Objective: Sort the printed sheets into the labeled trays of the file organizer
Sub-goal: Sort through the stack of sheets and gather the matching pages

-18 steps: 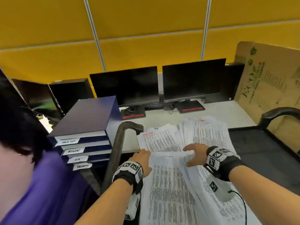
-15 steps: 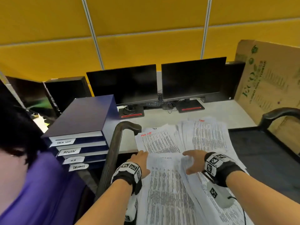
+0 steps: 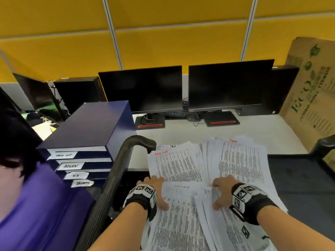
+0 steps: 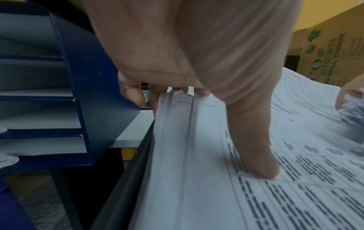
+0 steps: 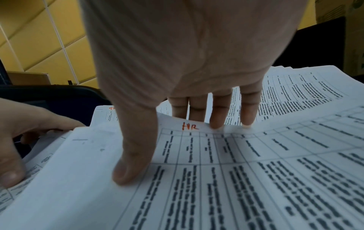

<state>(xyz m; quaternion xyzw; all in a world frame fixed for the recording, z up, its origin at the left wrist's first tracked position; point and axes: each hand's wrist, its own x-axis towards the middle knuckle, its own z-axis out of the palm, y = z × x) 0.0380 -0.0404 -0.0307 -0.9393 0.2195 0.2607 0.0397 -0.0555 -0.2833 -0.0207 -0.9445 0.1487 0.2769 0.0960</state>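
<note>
A blue file organizer (image 3: 90,131) stands at the left of the desk, its trays labeled TASK LIST, ADMIN, H.R and SECURITY; its trays (image 4: 39,118) also show in the left wrist view. Printed sheets lie in overlapping piles: one headed TASK LIST in red (image 3: 174,165), another behind my right hand (image 3: 239,160), and a near stack (image 3: 181,223) under both hands. My left hand (image 3: 154,189) grips that stack's left far corner, fingers curled under, thumb (image 4: 256,163) on top. My right hand (image 3: 220,191) holds the far edge of the top sheet marked HR (image 5: 197,155), thumb on top.
Two dark monitors (image 3: 184,87) stand at the back of the desk. A cardboard box (image 3: 311,98) leans at the right. A black chair armrest (image 3: 125,160) rises between organizer and sheets. A person in purple (image 3: 36,205) sits close on the left. A black surface (image 3: 299,182) lies right.
Both hands have slid a little toward me along the near stack. The right hand's fingers now hook over the far edge of the top sheet.
</note>
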